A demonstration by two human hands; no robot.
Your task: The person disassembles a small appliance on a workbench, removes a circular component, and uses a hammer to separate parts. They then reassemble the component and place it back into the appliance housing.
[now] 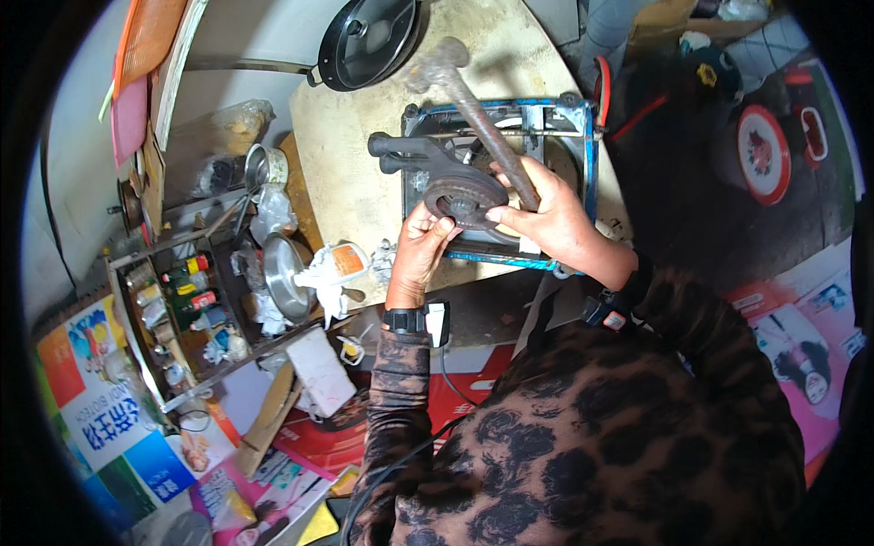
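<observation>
In my left hand (421, 247) is a dark cast-iron gas burner (466, 185), gripped at the near side of its round head. Its two stubby pipes point to the far left. My right hand (563, 217) is closed round the handle of a worn hammer (492, 136), whose metal head tilts up and away to the left. The right thumb reaches to the burner's rim. Both tools are over a gas stove frame (591, 173) with blue edges, its inside exposed and partly hidden by my hands and the burner.
The stove frame sits on a pale worn tabletop (337, 155). A lidded black pan (369, 41) stands at the far edge. On the left are a metal bowl (284, 278), a white bottle (346, 262) and a rack (146, 350) of jars. A red-rimmed plate (763, 155) lies right.
</observation>
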